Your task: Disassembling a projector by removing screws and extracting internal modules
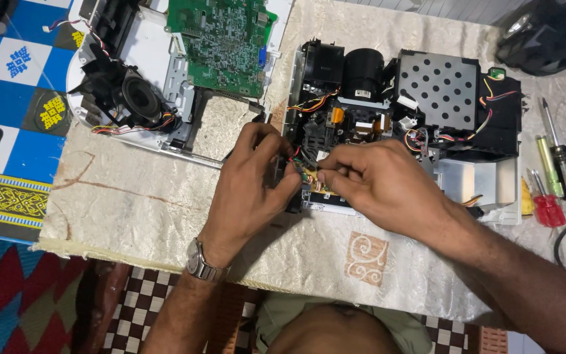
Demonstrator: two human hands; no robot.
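Both left hand (251, 172) and right hand (369, 178) pinch a small yellowish-green circuit board (310, 177) at the front edge of the opened black projector chassis (401, 118); judged light, stiff, fragile, best gripped by edges.

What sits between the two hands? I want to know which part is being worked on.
In the head view, a small brownish circuit board with wires attached lies between the left hand and right hand, pinched by fingertips of both, at the opened device's front edge.

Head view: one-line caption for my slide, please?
Both hands, left and right, pinch a small circuit board at the front edge of an opened projector chassis on a cream cloth.
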